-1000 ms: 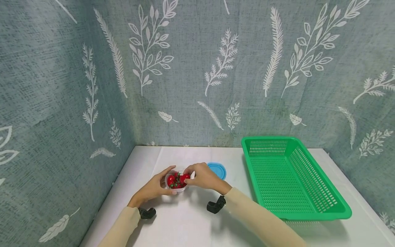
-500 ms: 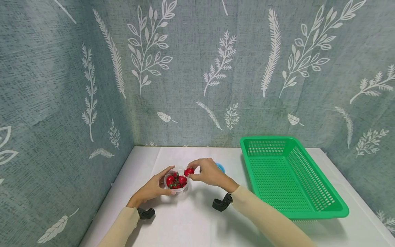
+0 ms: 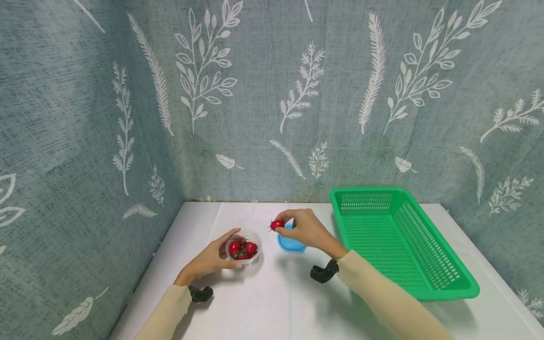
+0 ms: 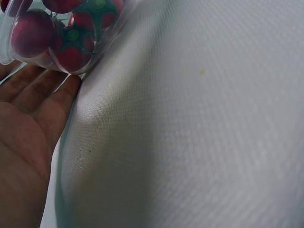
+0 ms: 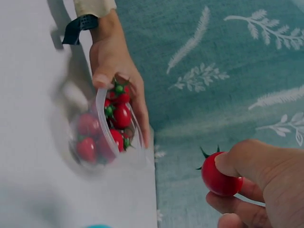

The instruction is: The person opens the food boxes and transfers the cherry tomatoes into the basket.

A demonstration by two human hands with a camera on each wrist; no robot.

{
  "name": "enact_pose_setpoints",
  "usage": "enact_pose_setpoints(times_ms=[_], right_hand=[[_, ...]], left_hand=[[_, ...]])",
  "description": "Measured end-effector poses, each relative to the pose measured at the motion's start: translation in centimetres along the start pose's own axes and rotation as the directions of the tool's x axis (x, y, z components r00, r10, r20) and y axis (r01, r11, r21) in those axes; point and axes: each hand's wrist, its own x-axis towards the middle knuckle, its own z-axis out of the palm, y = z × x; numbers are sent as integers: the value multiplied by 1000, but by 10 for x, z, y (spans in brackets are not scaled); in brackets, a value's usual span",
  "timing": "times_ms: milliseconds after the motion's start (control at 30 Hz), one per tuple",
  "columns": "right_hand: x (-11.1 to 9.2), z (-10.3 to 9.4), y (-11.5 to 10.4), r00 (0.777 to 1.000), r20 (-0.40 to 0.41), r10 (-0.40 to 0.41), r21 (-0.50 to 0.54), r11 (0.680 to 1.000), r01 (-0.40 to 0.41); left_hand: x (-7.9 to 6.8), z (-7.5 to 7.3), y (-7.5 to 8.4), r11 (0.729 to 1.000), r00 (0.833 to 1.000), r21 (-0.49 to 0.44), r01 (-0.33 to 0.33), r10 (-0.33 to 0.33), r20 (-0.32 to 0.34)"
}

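Observation:
My right hand (image 3: 308,230) pinches one red cherry tomato (image 3: 277,225) between thumb and fingers. Green sepals stick out from the tomato's free end, and in the head view it hangs beside the blue lid (image 3: 291,244). My left hand (image 3: 211,259) holds a small clear plastic container (image 3: 260,244), thumb on the near side and fingers round the far side. Inside lie several more cherry tomatoes (image 5: 122,116) with green stems. The left wrist view catches the container's lower wall, the tomatoes behind it (image 4: 33,34) and the fingers against it.
A large green perforated basket (image 3: 391,245) stands on the right of the white table (image 3: 259,307), with nothing in it. Patterned grey-green cloth (image 3: 255,99) rises behind and along the left side.
My right hand has lifted a cherry tomato out of the container and carried it right and away, to beside the lid. The left hand stays in place on the container.

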Motion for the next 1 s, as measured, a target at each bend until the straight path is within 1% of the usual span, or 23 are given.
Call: enact_pose_setpoints(times_ms=[133,267,500,667,900,1000], right_hand=[[-4,-9,8,999,-33,9,-11,1000,-10],[-9,-17,16,996,-85,13,-25,1000,-15],[-18,-29,37,987,-161,5,-25,1000,-10],[-27,-39,48,981,-190,43,-24,999,-49],[-38,-55,63,965,-243,94,-12,995,-100],[-42,-63,69,962,-252,106,-13,993,-113]], left_hand=[[2,-1,-2,1000,1000,1,2,-2,1],[3,-2,-4,1000,1000,4,7,-7,0],[2,-1,-3,1000,1000,3,3,-3,1],[1,-1,-3,1000,1000,-5,2,-2,3],[1,-1,-4,1000,1000,-10,8,-8,6],[1,-1,-4,1000,1000,-10,4,-4,4]])
